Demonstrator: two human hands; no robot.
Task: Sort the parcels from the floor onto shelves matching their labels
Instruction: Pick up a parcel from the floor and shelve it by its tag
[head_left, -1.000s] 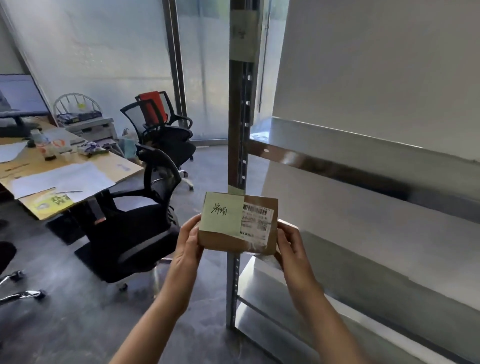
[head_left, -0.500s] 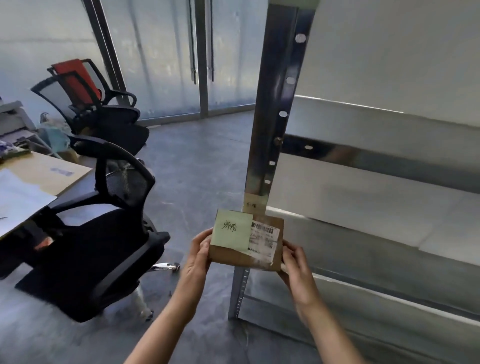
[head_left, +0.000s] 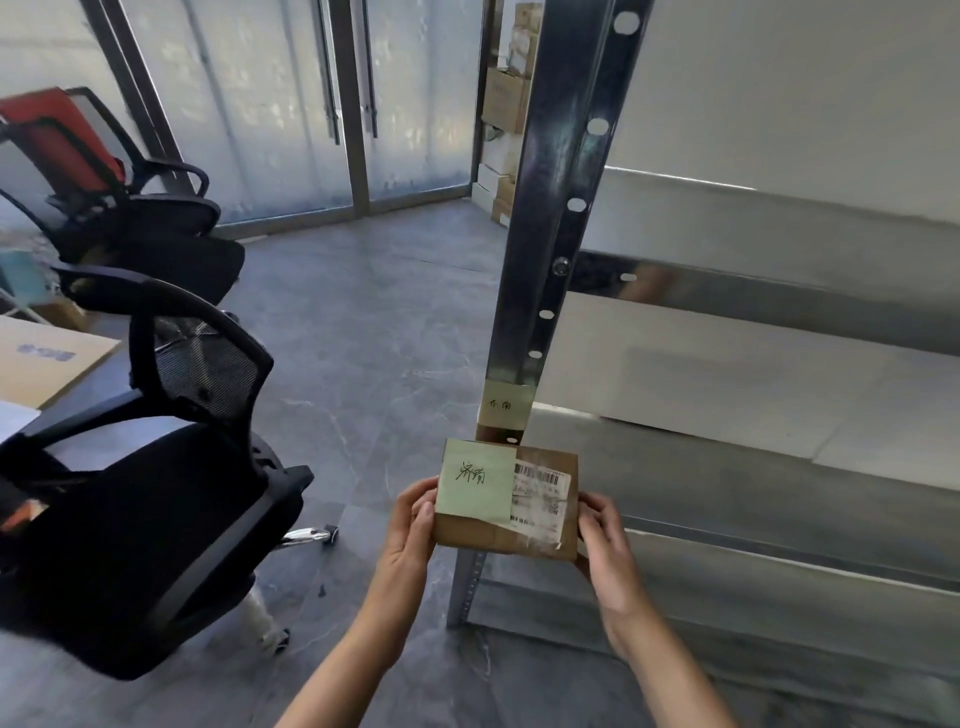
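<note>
Both hands are gripping the parcel (head_left: 506, 501) by its sides, left hand (head_left: 410, 535) at 9 o'clock, right hand (head_left: 605, 545) at 3. It's sitting right in front of the shelf post (head_left: 545, 234), with the post's label (head_left: 505, 405) at 12 o'clock just above, and a chair (head_left: 156, 467) is sitting off at 9.

- A parcel (head_left: 506, 501) sits between the two hands: left hand (head_left: 413, 525) on its left edge, right hand (head_left: 605, 540) on its right edge.
- A note (head_left: 475, 480) lies on the parcel's left part, a printed label (head_left: 540, 493) on its right part.
- Just behind the parcel stands the shelf post (head_left: 550, 218), with a tag (head_left: 504, 408) stuck on it.
- The shelves (head_left: 753, 332) stretch right from the post.
- Left of the hands stands a chair (head_left: 156, 467); two more chairs (head_left: 130, 208) stand farther back.
- Stacked boxes (head_left: 506, 104) lie far behind the post.
</note>
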